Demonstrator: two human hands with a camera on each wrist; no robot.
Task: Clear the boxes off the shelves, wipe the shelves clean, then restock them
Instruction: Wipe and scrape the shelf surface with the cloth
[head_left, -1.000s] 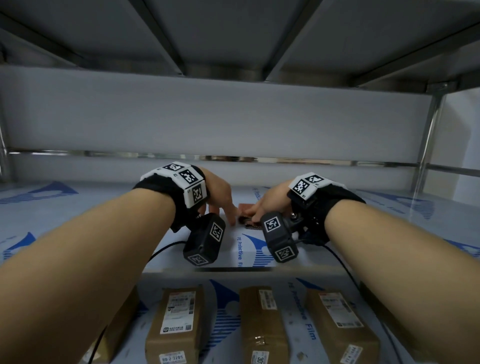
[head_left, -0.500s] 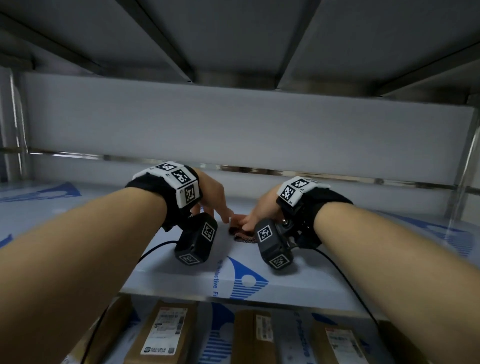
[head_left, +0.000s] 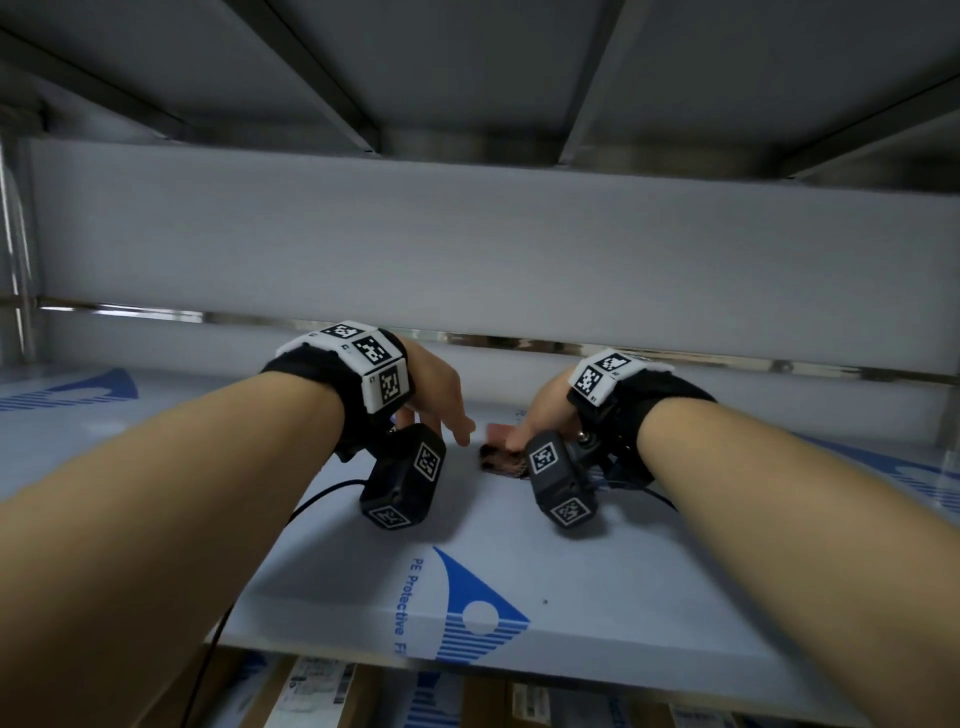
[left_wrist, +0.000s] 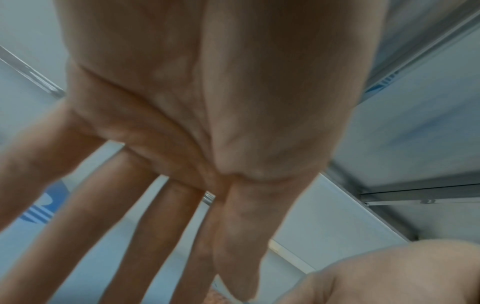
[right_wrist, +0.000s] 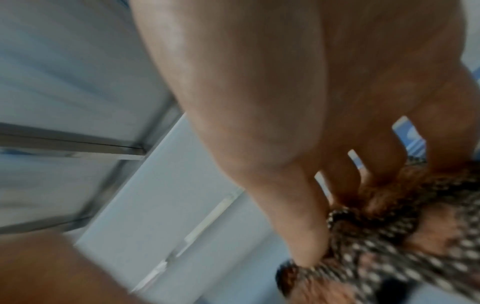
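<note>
A brown and black dotted cloth (head_left: 501, 457) lies bunched on the shelf board (head_left: 571, 571), which is covered in white and blue protective film. My right hand (head_left: 535, 421) is on the cloth. In the right wrist view its thumb and fingertips (right_wrist: 311, 255) dig into the cloth (right_wrist: 389, 257) and gather it. My left hand (head_left: 452, 426) hovers just left of the cloth with its fingers (left_wrist: 161, 236) straight and spread, holding nothing. Brown cardboard boxes (head_left: 322, 691) with white labels lie on the shelf below, mostly cut off by the frame's lower edge.
A metal rail (head_left: 467, 338) and a white back panel close the rear of the shelf. The underside of the upper shelf (head_left: 467, 78) hangs low overhead. A metal upright (head_left: 15, 260) stands at far left. Bare film stretches out on both sides of the hands.
The view has tilted up, so the boxes below have nearly slid out of sight. The left fingertips have come off the cloth and now sit beside it; the right hand stays on it.
</note>
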